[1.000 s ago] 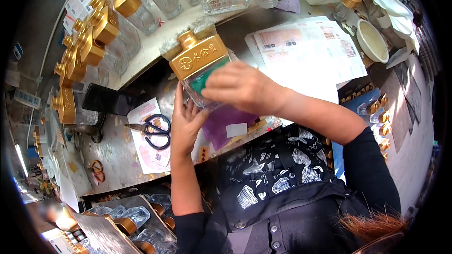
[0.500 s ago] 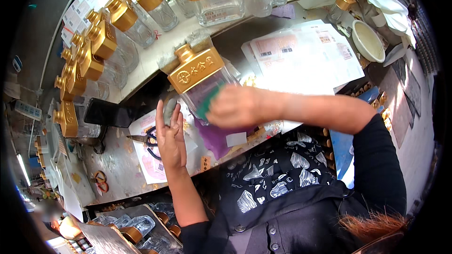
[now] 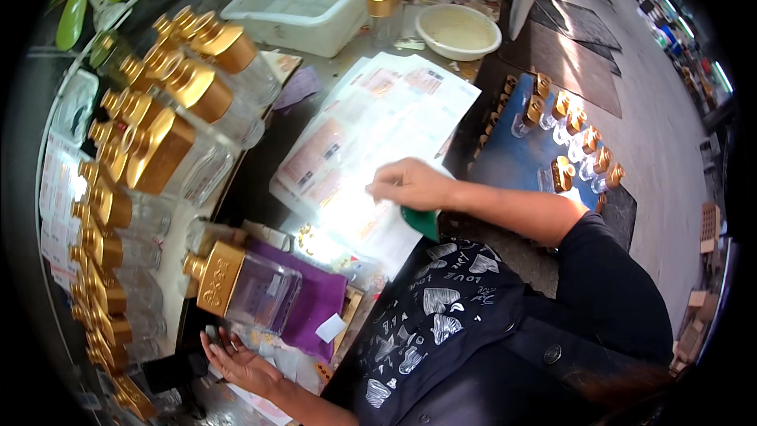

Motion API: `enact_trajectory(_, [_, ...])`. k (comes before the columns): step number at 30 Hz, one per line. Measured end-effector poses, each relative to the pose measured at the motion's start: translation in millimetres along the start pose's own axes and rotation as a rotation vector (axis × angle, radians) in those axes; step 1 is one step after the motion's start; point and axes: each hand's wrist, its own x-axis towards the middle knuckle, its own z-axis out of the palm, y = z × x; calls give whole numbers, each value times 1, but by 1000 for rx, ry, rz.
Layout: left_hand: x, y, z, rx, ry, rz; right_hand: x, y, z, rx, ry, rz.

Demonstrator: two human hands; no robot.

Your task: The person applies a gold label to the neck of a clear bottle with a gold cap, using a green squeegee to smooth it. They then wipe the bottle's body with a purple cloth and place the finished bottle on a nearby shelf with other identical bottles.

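Note:
A clear glass bottle [image 3: 266, 293] with a gold embossed shoulder and neck lies on a purple cloth [image 3: 319, 312], its neck toward the left. Just on the near side of it is my left hand [image 3: 246, 364], palm up with the fingers apart and nothing gripped. Something grey covers one of its fingertips. My right hand [image 3: 414, 184] is over the white printed sheets [image 3: 371, 126], thumb and forefinger drawn together. A flat green scraper [image 3: 420, 222] hangs at the lower side of this hand, seemingly held in the palm; the gripping fingers are hidden.
Several gold-shouldered bottles [image 3: 162, 146] crowd a raised shelf along the left. A white bin [image 3: 315, 8], a bowl [image 3: 459, 31] and a single bottle [image 3: 385, 8] stand at the back. More small bottles stand on a blue board [image 3: 512, 154] at right. A dark phone [image 3: 175, 371] is near my left hand.
My right hand has left the bottle and moved right to the sheets, the green scraper going with it. My left hand has turned palm up. The view has swung to the right.

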Motion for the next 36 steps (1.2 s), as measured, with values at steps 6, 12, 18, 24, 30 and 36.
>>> enact_trajectory(6, [-3,-7,-1,162,146,9,9,50,-72,-655,361,-10])
enact_trajectory(12, [-9,3,35,170,257,22,32,26,-53,-653,162,-87])
enact_trajectory(18, [-14,2,33,178,239,-18,41,14,-19,-743,-111,-180])
enact_trajectory(24, [-8,-1,44,126,280,-64,74,5,2,-782,-173,-285])
enact_trajectory(30, [0,-5,39,122,254,-59,83,2,2,-894,-280,-271])
enact_trajectory(36, [6,-7,31,92,251,-58,33,18,-32,-951,-296,-39])
